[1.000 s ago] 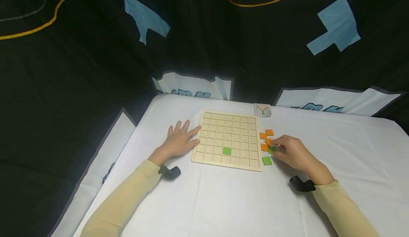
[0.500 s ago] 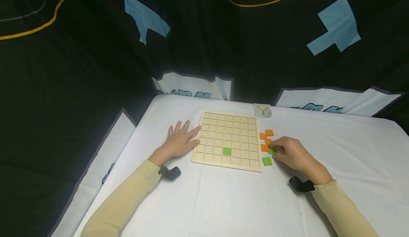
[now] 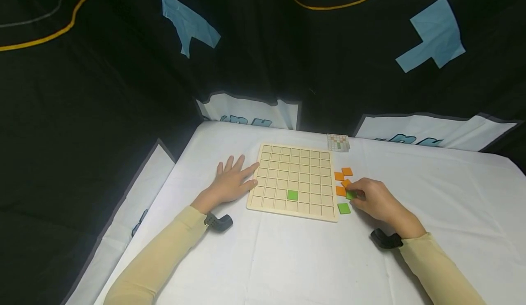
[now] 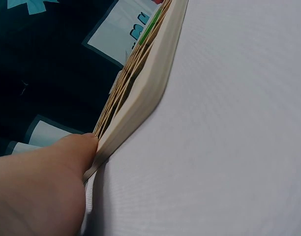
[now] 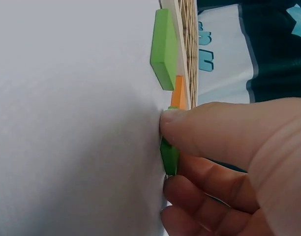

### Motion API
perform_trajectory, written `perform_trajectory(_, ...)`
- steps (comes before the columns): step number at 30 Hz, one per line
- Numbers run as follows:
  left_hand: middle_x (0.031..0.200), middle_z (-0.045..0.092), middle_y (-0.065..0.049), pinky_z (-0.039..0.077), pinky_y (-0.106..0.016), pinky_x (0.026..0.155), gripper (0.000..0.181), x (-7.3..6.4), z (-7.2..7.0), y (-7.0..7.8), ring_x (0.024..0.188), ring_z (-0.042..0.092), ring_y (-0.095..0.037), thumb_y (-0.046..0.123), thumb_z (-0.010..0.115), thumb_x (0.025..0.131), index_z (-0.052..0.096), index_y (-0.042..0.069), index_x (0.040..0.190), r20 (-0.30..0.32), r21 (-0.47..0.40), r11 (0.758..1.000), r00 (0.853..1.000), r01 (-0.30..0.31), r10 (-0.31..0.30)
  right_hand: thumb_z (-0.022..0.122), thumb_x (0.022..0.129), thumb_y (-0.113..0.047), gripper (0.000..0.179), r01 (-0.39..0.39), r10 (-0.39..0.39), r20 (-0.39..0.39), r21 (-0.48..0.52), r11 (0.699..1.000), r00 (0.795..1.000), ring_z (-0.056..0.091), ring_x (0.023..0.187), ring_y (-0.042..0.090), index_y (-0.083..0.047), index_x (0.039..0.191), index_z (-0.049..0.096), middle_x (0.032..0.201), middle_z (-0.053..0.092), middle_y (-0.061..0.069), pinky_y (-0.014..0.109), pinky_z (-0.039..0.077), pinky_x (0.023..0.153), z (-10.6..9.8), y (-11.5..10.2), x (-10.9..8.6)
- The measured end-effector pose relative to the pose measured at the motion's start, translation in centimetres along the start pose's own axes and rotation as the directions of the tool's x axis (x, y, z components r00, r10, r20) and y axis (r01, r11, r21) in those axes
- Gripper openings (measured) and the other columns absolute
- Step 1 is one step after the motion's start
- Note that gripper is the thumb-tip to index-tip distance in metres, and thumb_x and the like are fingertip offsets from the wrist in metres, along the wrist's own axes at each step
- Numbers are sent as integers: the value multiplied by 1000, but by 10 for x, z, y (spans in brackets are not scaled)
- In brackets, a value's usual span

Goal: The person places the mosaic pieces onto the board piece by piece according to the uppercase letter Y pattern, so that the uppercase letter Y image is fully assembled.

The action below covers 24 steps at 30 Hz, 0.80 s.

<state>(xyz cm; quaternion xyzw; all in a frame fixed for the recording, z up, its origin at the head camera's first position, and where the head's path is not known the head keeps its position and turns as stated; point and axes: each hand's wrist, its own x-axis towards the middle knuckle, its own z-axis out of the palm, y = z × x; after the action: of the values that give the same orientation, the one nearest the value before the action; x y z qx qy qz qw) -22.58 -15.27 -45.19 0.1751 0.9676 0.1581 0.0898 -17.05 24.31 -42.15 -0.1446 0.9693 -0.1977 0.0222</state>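
Observation:
My left hand (image 3: 231,181) lies spread at the left edge of a wooden grid board (image 3: 277,174), its thumb and index fingertip touching the rim. One green tile (image 3: 292,195) sits in a cell near the board's front. Right of the board, my right hand (image 3: 376,198) pinches another green tile (image 5: 169,156) between thumb and fingers, low at the white cloth. Beside those fingers lie several orange tiles (image 3: 340,191), and a loose green tile (image 3: 344,208) is a little nearer to me. The right wrist view shows the thumb covering part of the pinched tile.
A small stack of pattern cards (image 3: 338,143) lies behind the board's far right corner. White cloth (image 3: 296,264) covers the table. A dark curtain (image 3: 263,58) with blue patches hangs behind the table's far edge.
The right hand has shifted very slightly toward me, still at the same green tile. My left hand stays where it was, and the tiles keep their places.

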Motion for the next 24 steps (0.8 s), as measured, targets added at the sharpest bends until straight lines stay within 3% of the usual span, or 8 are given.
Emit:
perform_trajectory(16,170,13,-23,1,-74,121,63,-2,1,2,156,2,-53,52,44,104,32,29,161,-2,7,1000,1000,-2,2,75,81,5,24,29,-29,-9,23,999,1000,51,77,17,1,105,77,90,67,7,28,42,66,1,2,-2)
perform_trajectory(24,170,15,-24,3,-75,121,62,-3,-3,3,156,3,-53,50,45,104,33,28,161,-7,6,1000,1000,-4,4,74,80,4,24,30,-30,-6,21,999,1000,53,78,17,0,103,78,96,72,10,31,47,69,0,3,0)
